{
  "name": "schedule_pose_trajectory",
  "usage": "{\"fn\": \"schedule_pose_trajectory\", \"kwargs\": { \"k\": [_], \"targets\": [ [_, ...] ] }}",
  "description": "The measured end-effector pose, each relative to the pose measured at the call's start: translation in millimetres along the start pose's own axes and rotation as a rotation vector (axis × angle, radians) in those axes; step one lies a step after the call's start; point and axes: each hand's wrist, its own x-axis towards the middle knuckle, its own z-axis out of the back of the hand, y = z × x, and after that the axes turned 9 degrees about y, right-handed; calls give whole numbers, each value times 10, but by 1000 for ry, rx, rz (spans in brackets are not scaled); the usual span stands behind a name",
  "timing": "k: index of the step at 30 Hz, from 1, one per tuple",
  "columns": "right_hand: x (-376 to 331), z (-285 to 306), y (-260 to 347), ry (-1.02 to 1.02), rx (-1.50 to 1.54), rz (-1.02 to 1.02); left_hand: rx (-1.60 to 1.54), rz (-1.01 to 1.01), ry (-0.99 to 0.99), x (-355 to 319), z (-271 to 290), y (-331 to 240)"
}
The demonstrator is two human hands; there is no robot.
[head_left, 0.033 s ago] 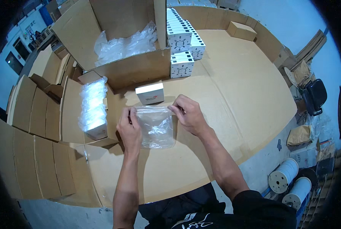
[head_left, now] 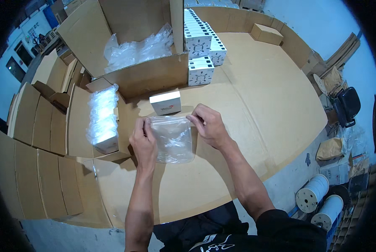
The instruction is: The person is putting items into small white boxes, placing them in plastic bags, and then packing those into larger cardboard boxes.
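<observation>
- Clear square thin-film plastic bag (head_left: pixel 174 145): in front of the person, top edge drawn out between both hands. Can't tell if its lower part hangs or lies on the brown cardboard-covered surface (head_left: pixel 255 101). Thin film, so pulling too hard could stretch or split that edge. If the layers cling, the mouth could be hard to part.
- Bare left hand (head_left: pixel 143 140): grip narrow, thumb and fingers pinching the bag's upper left corner. Could slip if only a sliver is caught.
- Bare right hand (head_left: pixel 209 128): grip narrow too, pinching the upper right corner. Uneven tension against the left would skew or pucker the edge.
- Small white cardboard box with a printed front (head_left: pixel 166 103): just beyond the top edge. Knuckles drifting forward could knock it.
- Brown open cardboard carton (head_left: pixel 79 130), just beside the left hand, with a row of film-wrapped white boxes (head_left: pixel 103 113): an outward swing could bump the carton or snag loose film.
- Large brown open carton (head_left: pixel 154 75), behind the white box: a hard shove could carry into the stacked white boxes with dark print (head_left: pixel 198 42) beside it and topple the upper ones.
</observation>
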Motion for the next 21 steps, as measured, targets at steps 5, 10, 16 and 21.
{"fn": "schedule_pose_trajectory", "kwargs": {
  "k": [5, 10, 16, 21],
  "targets": [
    [5, -64, -69, -69, 316, -154, 48, -134, -28, 8, 22, -13],
    [27, -341, 171, -214, 657, -409, 2, -31, -2, -37, -31, -22],
    [-52, -412, 180, -151, 273, -380, -68, 10, -3, -1, 3, -15],
    [-77, -411, 38, -163, 294, -423, -109, 133, 80, 10, 25, -23]
  ]
}}
